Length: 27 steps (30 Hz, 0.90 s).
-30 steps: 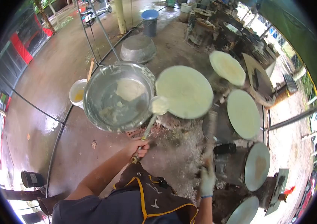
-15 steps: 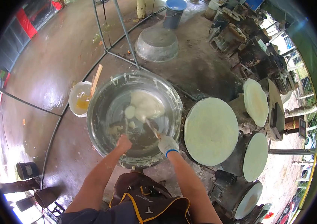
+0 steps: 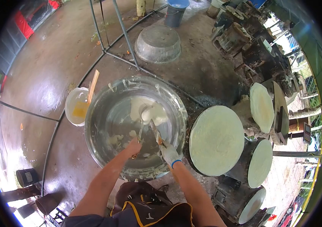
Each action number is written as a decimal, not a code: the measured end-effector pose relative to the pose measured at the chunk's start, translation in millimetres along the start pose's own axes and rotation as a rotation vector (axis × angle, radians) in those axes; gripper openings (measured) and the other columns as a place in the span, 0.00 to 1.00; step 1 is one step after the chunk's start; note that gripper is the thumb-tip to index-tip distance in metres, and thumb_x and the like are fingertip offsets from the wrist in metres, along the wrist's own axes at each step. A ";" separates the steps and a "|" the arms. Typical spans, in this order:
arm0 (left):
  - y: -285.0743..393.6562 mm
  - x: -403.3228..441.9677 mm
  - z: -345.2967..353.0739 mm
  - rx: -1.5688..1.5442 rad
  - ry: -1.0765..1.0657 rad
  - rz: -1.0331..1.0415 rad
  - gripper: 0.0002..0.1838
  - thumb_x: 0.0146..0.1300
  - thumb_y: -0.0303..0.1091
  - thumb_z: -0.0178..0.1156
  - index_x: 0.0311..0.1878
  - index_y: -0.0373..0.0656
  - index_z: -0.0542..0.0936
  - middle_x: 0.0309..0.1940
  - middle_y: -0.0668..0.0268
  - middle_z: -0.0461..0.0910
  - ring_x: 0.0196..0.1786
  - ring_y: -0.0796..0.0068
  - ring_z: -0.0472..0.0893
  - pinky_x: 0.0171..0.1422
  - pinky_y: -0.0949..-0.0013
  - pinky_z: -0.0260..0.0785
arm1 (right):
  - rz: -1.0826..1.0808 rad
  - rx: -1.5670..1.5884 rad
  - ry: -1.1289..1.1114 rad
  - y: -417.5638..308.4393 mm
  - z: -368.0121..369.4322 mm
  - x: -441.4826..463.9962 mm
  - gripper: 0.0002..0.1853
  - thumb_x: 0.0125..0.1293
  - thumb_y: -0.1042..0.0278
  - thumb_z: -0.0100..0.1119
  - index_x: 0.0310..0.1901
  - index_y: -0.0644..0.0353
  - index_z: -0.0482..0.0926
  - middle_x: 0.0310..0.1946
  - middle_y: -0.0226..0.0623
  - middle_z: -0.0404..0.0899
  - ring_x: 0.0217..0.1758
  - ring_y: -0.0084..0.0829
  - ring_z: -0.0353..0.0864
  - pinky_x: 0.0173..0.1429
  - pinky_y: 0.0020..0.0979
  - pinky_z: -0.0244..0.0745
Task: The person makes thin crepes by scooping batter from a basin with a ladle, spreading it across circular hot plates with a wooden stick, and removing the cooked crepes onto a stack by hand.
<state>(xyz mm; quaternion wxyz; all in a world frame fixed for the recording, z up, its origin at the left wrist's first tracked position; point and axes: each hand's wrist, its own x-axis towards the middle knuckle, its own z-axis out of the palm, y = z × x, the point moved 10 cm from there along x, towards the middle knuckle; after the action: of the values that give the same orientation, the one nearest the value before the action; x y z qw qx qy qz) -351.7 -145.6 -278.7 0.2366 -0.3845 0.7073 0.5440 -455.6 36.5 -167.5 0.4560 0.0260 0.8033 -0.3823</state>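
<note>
The bare left hand (image 3: 133, 146) had its fingers closed around the handle of a ladle (image 3: 141, 130), and the round bowl of it was at the white batter (image 3: 160, 113), on the far side inside the wide metal basin (image 3: 101, 111). The right hand (image 3: 170, 153), in a pale glove, was gripping a stick-like tool (image 3: 154, 129), whose far end also reached the batter; whether the two tools touched each other, I could not tell. To the right, just beside the basin, there was a round griddle covered by a pale sheet (image 3: 216, 140), and the basin's rim stood between it and the batter. At the left was a white bucket (image 3: 70, 108) with yellow liquid and a wooden stick (image 3: 93, 85). Farther away, an upturned metal tub (image 3: 158, 44) lay on the floor.
</note>
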 end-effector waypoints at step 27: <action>141.0 -317.7 -101.9 -1.158 -0.601 0.083 0.04 0.66 0.27 0.51 0.33 0.47 0.69 0.16 0.78 0.59 0.13 0.89 0.58 0.14 0.80 0.49 | -0.167 0.570 -0.344 -110.0 -9.9 -230.3 0.25 0.70 0.66 0.53 0.65 0.64 0.64 0.31 0.28 0.76 0.27 0.17 0.74 0.23 0.17 0.66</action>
<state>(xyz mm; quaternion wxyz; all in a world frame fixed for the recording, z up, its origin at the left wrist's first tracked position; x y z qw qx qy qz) -268.0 -135.7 73.6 0.1574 -0.2531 0.2171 0.9295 -371.4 35.8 73.7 0.5263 0.0215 0.5746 -0.6264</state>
